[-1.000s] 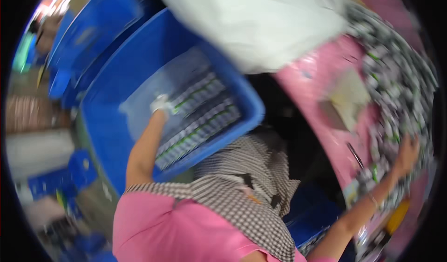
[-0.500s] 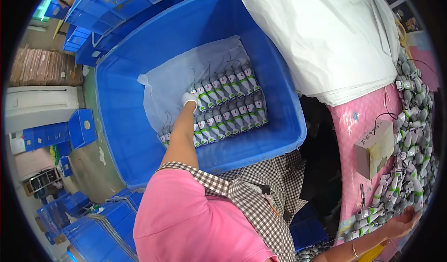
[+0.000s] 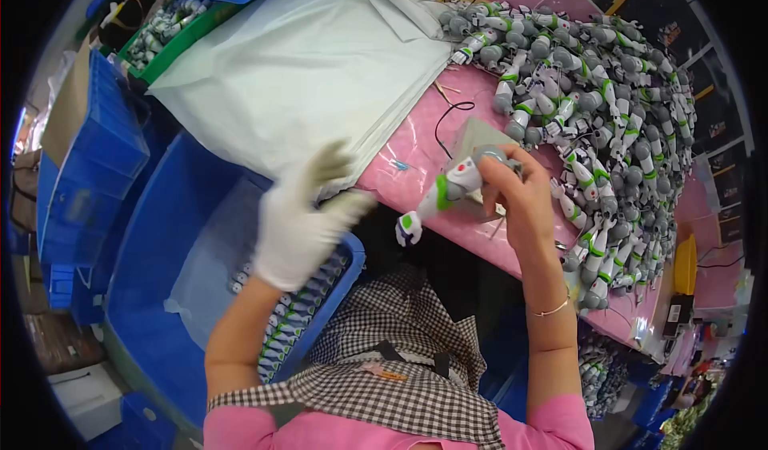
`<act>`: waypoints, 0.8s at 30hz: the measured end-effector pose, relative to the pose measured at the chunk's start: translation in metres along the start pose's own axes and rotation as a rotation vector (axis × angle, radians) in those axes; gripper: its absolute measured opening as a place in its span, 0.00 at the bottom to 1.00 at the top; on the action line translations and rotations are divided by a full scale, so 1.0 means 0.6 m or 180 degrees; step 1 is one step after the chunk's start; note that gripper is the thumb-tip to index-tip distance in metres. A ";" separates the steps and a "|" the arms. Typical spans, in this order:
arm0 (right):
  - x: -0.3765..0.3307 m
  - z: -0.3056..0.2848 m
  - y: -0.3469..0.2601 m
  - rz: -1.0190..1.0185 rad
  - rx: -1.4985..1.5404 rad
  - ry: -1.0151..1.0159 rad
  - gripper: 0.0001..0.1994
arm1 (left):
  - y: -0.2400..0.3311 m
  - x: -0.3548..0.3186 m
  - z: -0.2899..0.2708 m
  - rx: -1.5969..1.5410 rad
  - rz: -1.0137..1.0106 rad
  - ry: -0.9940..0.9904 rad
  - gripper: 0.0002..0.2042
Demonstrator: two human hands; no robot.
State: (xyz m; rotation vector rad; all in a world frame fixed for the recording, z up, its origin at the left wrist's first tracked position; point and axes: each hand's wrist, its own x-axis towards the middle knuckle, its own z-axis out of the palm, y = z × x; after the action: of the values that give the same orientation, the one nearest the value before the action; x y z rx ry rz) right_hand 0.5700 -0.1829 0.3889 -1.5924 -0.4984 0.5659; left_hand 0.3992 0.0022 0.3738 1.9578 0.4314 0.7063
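Observation:
My right hand [image 3: 528, 198] is bare and pinches a toy arm [image 3: 452, 190] by its rounded grey shoulder end. The toy arm is white with grey and green parts, and its small hand points down to the left. It hangs above the near edge of the pink-covered table [image 3: 416, 142]. My left hand [image 3: 296, 230], in a white glove, is raised over the blue bin [image 3: 148, 290], empty and with fingers spread, a little blurred. Rows of similar toy arms [image 3: 280, 338] lie in the bin, partly hidden by my left forearm.
A large pile of loose toy arms [image 3: 616, 122] covers the table's right side. A small pale box [image 3: 472, 134] stands behind my right hand. White sheets [image 3: 296, 74] overhang the table's left part. Further left are a green crate [image 3: 164, 46] and stacked blue crates [image 3: 96, 162].
My view has turned right toward the table. My left hand has come up out of the bin. My right hand has left the pile and now holds a toy arm in front of me.

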 end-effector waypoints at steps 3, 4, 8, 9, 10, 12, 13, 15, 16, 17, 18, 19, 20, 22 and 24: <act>-0.019 0.045 -0.022 -0.0118 -0.0182 -0.0189 0.23 | 0.036 0.021 0.108 -0.0385 0.0163 -0.0975 0.29; -0.026 0.035 -0.016 -0.0498 -0.0585 -0.0304 0.24 | 0.030 0.028 0.115 -0.0340 0.0188 -0.0990 0.29; -0.050 -0.041 0.025 -0.1098 0.0368 -0.0118 0.20 | -0.003 0.041 0.125 -0.3449 -0.1157 -0.1148 0.19; -0.056 -0.043 0.049 -0.1131 0.0414 -0.0094 0.20 | -0.012 0.040 0.124 -0.4060 -0.1226 -0.1115 0.20; -0.064 -0.046 0.070 -0.0517 0.0573 -0.0370 0.20 | -0.014 0.039 0.136 -0.4036 -0.1217 -0.1170 0.20; -0.082 -0.035 0.104 0.0228 0.1378 -0.0828 0.21 | -0.008 0.038 0.154 -0.4365 -0.1270 -0.0645 0.25; -0.087 -0.020 0.118 0.0365 0.2027 -0.1044 0.22 | -0.003 0.034 0.155 -0.4325 -0.1243 -0.0664 0.25; -0.093 -0.010 0.136 0.0371 0.2648 -0.1513 0.23 | -0.001 0.030 0.163 -0.4595 -0.1224 -0.0676 0.25; -0.098 0.002 0.137 0.0427 0.3445 -0.1699 0.25 | 0.001 0.031 0.168 -0.4674 -0.1247 -0.0619 0.24; -0.104 0.012 0.139 0.0479 0.4242 -0.1880 0.28 | 0.004 0.030 0.170 -0.4657 -0.1247 -0.0653 0.24; -0.109 0.020 0.151 0.0580 0.4843 -0.1958 0.31 | 0.010 0.029 0.172 -0.4672 -0.1186 -0.0621 0.24; -0.112 0.025 0.154 0.0542 0.4856 -0.1936 0.31 | 0.015 0.030 0.176 -0.4691 -0.1127 -0.0596 0.24; -0.115 0.031 0.156 0.0470 0.5186 -0.1851 0.30 | 0.019 0.030 0.179 -0.4685 -0.1139 -0.0643 0.24; -0.116 0.038 0.164 0.0398 0.5861 -0.1696 0.27 | 0.028 0.027 0.182 -0.4044 -0.0788 -0.0780 0.27; -0.110 0.035 0.173 0.0353 0.5685 -0.1525 0.26 | 0.049 0.016 0.181 -0.3687 -0.0736 -0.0846 0.26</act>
State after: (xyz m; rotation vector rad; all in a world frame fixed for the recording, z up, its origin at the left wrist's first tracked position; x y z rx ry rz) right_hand 0.5038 -0.2172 0.2884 0.2355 -0.0804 1.0309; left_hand 0.4766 -0.0799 0.3639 0.8590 0.0301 0.3774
